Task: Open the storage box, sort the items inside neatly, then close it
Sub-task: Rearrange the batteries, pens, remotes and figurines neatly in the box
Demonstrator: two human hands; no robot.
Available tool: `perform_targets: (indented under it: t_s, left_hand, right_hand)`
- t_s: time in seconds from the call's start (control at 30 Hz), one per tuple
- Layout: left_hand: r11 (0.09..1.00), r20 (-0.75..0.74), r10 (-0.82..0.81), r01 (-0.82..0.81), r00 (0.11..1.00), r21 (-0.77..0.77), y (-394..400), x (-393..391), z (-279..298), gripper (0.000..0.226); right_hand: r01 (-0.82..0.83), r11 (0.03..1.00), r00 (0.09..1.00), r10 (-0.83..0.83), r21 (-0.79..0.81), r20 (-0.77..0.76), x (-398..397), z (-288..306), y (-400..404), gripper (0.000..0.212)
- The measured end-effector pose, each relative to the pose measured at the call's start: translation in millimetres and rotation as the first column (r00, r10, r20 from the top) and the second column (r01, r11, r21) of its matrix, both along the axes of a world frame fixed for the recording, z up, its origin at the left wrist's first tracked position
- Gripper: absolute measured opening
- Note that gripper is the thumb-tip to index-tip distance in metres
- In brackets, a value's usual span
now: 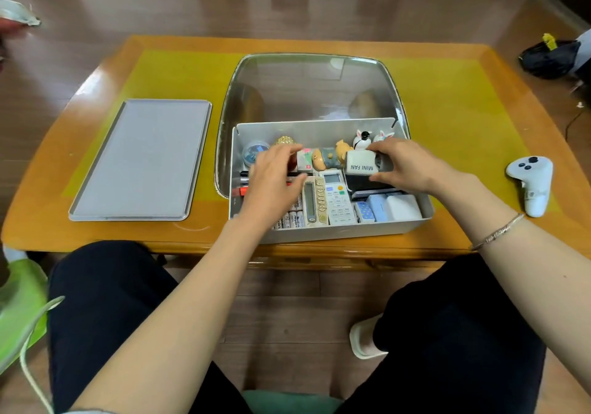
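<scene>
One box (329, 231), open, on the counter (447, 100); one grey lid (140, 161) flat to its left; one clear tray (313, 84) behind. Inside: two remotes (337, 199); one row of batteries (292, 220); three figurines at the rear wall. Right hand (403, 165), one, grip clamped on one fan (359, 162); left hand (275, 177), fingers straight, over pens. One white controller (532, 183) far right.

Two bare forearms reaching from the lower frame toward centre, left hand (276, 173) palm down, fingers loosely extended, holding nothing discernible, right hand (404, 165) right of centre, thumb and fingers curled in a pinch, bracelet on right wrist
</scene>
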State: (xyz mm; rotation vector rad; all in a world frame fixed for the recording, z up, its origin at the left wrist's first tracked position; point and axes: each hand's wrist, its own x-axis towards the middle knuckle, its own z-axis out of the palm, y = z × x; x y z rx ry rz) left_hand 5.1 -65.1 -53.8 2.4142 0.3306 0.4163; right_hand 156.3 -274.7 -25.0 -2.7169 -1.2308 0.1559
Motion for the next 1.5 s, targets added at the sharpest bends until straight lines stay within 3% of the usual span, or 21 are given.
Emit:
perform_targets:
  t_s: [0.17,0.3,0.4,0.53,0.9,1.07,1.17,1.23,1.33,1.5]
  left_hand:
    - [0.942,-0.014,0.277,-0.269,0.961,0.202,28.8,-15.0,-3.5,0.046]
    - [0.915,-0.059,0.368,-0.351,0.928,0.199,41.7,-24.1,-6.7,0.057]
    - [0.92,-0.116,0.39,-0.381,0.914,0.088,47.6,-28.0,-11.5,0.063]
    - [0.928,-0.216,0.37,-0.346,0.904,0.141,47.1,-29.7,-14.8,0.057]
    - [0.919,-0.175,0.376,-0.343,0.91,0.194,47.3,-15.9,-10.4,0.059]
    - [0.925,-0.172,0.355,-0.318,0.919,0.209,50.9,-8.5,-13.2,0.06]
    - [0.925,-0.165,0.353,-0.317,0.921,0.209,51.8,-8.0,-15.8,0.059]
    - [0.924,-0.162,0.36,-0.326,0.919,0.201,52.3,-7.7,-16.5,0.06]
    - [0.925,-0.169,0.363,-0.333,0.916,0.184,52.1,-7.6,-16.1,0.06]
    - [0.924,-0.179,0.371,-0.344,0.911,0.166,51.7,-7.5,-15.2,0.059]
  right_hand:
    - [0.045,0.98,0.996,-0.029,-0.193,0.083,12.2,-10.8,-3.9,0.058]
    - [0.057,0.953,0.996,-0.034,-0.298,0.081,11.1,-12.4,-0.9,0.053]
    - [0.064,0.957,0.995,-0.04,-0.281,0.092,10.5,-7.3,0.4,0.052]
    - [0.071,0.961,0.994,-0.045,-0.266,0.103,7.7,-5.1,2.1,0.047]
    - [0.107,0.968,0.993,-0.091,-0.228,0.078,7.3,-7.8,-0.9,0.043]
    - [0.123,0.976,0.992,-0.114,-0.179,0.062,4.3,-0.8,-5.6,0.052]
    - [0.09,0.992,0.996,-0.09,-0.089,-0.006,-1.1,10.2,-12.1,0.038]
    - [0.052,0.988,0.995,-0.063,-0.147,-0.073,-9.7,13.1,-14.1,0.033]
    - [0.041,0.959,0.979,-0.095,-0.281,-0.182,-20.7,10.2,-14.7,0.043]
    - [0.076,0.926,0.969,-0.157,-0.37,-0.193,-22.3,5.1,-12.7,0.048]
